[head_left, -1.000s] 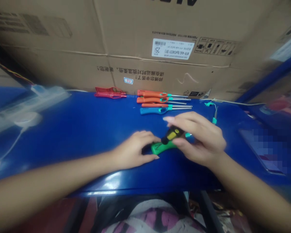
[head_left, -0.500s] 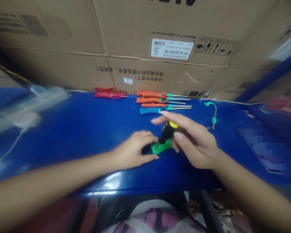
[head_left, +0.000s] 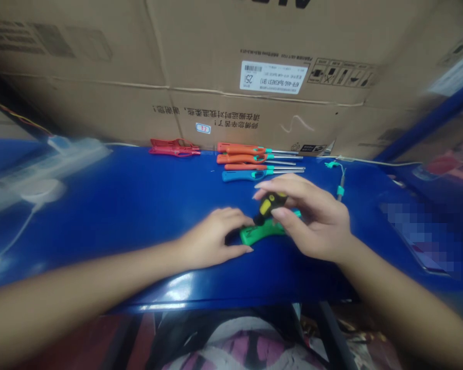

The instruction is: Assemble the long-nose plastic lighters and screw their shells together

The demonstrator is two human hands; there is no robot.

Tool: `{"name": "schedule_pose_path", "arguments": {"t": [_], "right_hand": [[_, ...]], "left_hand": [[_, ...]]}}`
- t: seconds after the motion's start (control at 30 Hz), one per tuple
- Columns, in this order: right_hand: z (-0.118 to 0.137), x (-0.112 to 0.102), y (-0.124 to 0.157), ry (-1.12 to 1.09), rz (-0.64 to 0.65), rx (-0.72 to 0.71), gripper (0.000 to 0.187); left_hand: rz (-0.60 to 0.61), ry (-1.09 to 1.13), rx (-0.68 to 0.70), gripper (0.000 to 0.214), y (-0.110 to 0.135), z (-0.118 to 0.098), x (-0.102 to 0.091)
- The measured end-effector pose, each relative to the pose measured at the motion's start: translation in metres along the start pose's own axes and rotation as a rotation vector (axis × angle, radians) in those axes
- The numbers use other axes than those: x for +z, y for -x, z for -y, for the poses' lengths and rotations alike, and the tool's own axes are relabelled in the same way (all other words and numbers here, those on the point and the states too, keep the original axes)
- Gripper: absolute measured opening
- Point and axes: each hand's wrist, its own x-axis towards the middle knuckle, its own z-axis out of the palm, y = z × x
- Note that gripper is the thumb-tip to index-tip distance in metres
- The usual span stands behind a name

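Observation:
A green-handled lighter-like tool [head_left: 259, 233] lies on the blue table [head_left: 131, 205] in front of me. My left hand [head_left: 212, 243] rests on the table, its thumb and fingers pinching the green handle's left end. My right hand [head_left: 312, 218] is curled over the tool's right part and grips a small black and yellow tool [head_left: 267, 205], whose lower tip points down at the green handle.
Behind lie three orange tools [head_left: 243, 156] and a blue one [head_left: 243, 176] in a row, and a red piece [head_left: 173, 147] to their left. A small teal-tipped part [head_left: 339, 187] lies at the right. Large cardboard boxes [head_left: 231, 77] wall the back. A white device [head_left: 46, 169] sits at the far left.
My right hand has tipped the black and yellow tool up and then lowered it again onto the green handle. The left hand has stayed put.

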Motion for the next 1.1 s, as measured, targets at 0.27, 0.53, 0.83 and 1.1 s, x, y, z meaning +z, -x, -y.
{"name": "schedule_pose_path", "arguments": {"t": [0.27,0.53,0.83,1.1], "right_hand": [[-0.0014,0.0001,0.0036,-0.044,-0.023,0.045,0.039],[-0.0029,-0.0002,-0.0015,0.179,-0.129,-0.163,0.038],[-0.0018,-0.0030,-0.0009,-0.108,0.004,0.124,0.035],[0.0023,-0.0025,0.0005,0.038,-0.013,0.011,0.037]], "left_hand": [[0.000,0.004,-0.005,0.033,-0.0007,-0.0006,-0.0002],[-0.006,-0.005,0.007,0.036,-0.0001,0.0001,0.0004],[0.011,0.007,-0.005,0.039,-0.0006,0.0005,-0.0001],[-0.004,0.010,-0.001,0.034,-0.0001,0.0004,0.0006]]}}
